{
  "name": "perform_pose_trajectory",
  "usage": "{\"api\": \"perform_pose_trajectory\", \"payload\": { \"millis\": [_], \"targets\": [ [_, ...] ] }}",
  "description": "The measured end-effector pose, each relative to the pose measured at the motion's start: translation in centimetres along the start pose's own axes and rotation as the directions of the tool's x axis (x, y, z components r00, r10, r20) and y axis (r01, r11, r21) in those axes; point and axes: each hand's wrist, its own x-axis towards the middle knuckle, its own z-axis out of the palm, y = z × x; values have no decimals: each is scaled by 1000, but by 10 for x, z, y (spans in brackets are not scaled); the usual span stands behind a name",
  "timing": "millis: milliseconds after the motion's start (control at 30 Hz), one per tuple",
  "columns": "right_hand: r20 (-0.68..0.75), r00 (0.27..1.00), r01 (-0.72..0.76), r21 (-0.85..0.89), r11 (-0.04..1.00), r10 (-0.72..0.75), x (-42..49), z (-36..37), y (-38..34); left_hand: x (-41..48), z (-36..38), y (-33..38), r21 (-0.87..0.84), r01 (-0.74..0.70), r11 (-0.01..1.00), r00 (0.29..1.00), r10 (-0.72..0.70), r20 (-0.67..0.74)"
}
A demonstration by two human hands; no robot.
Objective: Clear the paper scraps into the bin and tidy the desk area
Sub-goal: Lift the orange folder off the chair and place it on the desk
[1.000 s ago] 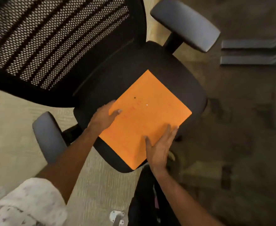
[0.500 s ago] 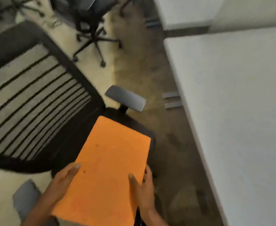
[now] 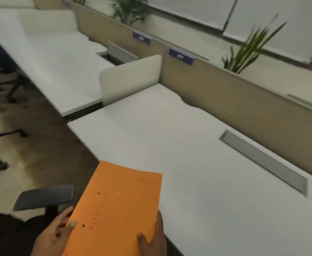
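An orange paper folder (image 3: 118,207) with two punched holes and faint red print is held up in the air at the bottom centre. My left hand (image 3: 55,235) grips its left lower edge, thumb on top. On the right lower edge my right hand (image 3: 152,239) holds it with the thumb over the front. The folder's far end hangs over the front left corner of the white desk (image 3: 197,163). No paper scraps or bin are in view.
A grey chair armrest (image 3: 44,196) sits just left of the folder. The desk has a metal cable flap (image 3: 262,161), a white side screen (image 3: 131,78) and a tan back partition (image 3: 243,108) with plants behind. Another white desk (image 3: 50,58) and chair bases (image 3: 2,137) lie left.
The folder has been lifted off the chair seat with both hands and carried up toward the desk. My view has swung from the chair to the desk top.
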Motion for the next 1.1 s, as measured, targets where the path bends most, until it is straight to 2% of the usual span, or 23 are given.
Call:
{"api": "perform_pose_trajectory", "payload": {
  "millis": [67, 133, 200, 300, 433, 633, 867, 1100],
  "targets": [
    [-89, 994, -65, 68, 996, 71, 14, -23, -11, 12, 26, 47, 7, -122, 992, 992, 122, 42],
    [-201, 972, -87, 164, 983, 119, 28, -49, -17, 33, 49, 76, 116, -217, 969, 971, 202, 125],
    [-281, 950, -82, 205, 975, 139, 39, -67, -27, 44, 67, 103, 179, -272, 945, 959, 251, 130],
    [-406, 907, -9, 246, 969, 112, 59, -102, -42, 57, 106, 149, 218, -399, 890, 915, 370, 164],
    [-541, 840, 101, 222, 970, 37, 85, -159, -68, 64, 163, 210, 204, -494, 845, 867, 460, 192],
    [-633, 773, 205, 195, 959, -37, 123, -237, -115, 76, 231, 291, 159, -587, 794, 808, 562, 176],
    [-689, 725, 250, 253, 935, -8, 188, -288, -138, 101, 295, 358, 223, -633, 741, 772, 587, 244],
    [-659, 749, 213, 325, 921, 59, 283, -324, -141, 158, 359, 400, 237, -647, 725, 759, 584, 287]
  ]
}}
